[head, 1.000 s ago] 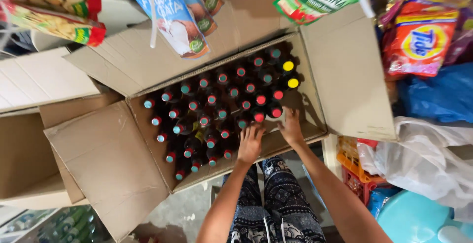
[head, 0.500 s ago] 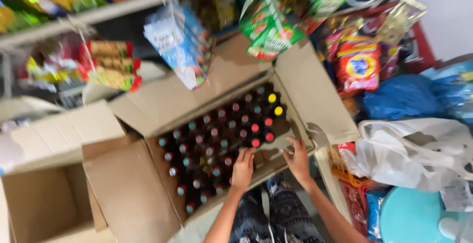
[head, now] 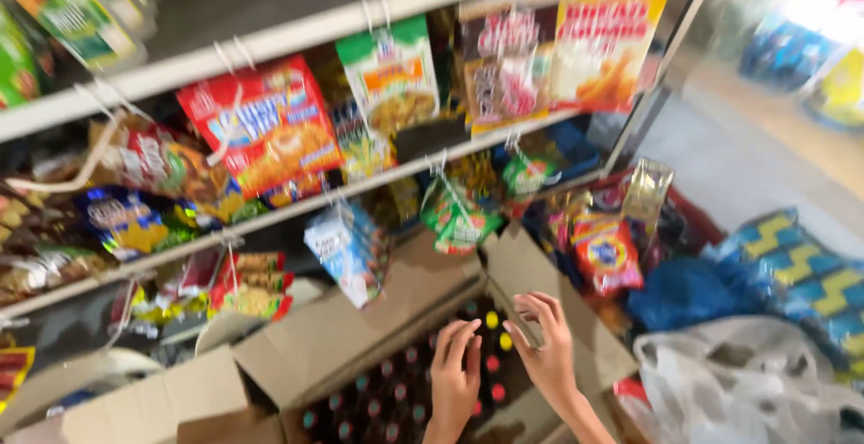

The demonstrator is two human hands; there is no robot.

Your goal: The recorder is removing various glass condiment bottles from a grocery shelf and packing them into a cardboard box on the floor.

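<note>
Shop shelves [head: 297,35] behind, crowded with hanging snack packets [head: 270,129] clipped in rows along the edges, presumably so each strip stays in reach and on show. Below, open cardboard box [head: 360,336] on the floor, flaps folded outward to leave the top free. Inside, small dark bottles [head: 396,390] packed upright and close together, coloured caps up: mostly red and teal, a few yellow toward the far corner. Packed tight like that, likely to keep each bottle from tipping.

Left hand [head: 453,374] above the bottles, palm down, fingers straight and close together, tips pointing toward the far side of the box. Grip open and flat, nothing held; contact with the caps not clear through the blur. Right hand [head: 545,347] just beside, over the right flap and the box edge, fingers spread and slightly curled, thumb apart from the rest. Grip half open, empty as far as visible. Both hands near each other, not touching.

To the right, white plastic bag [head: 729,381] slumped by the box, blue bag [head: 684,296] behind, red detergent-style pouch [head: 605,255] hanging above. Whole view motion-blurred, fine detail lost.
</note>
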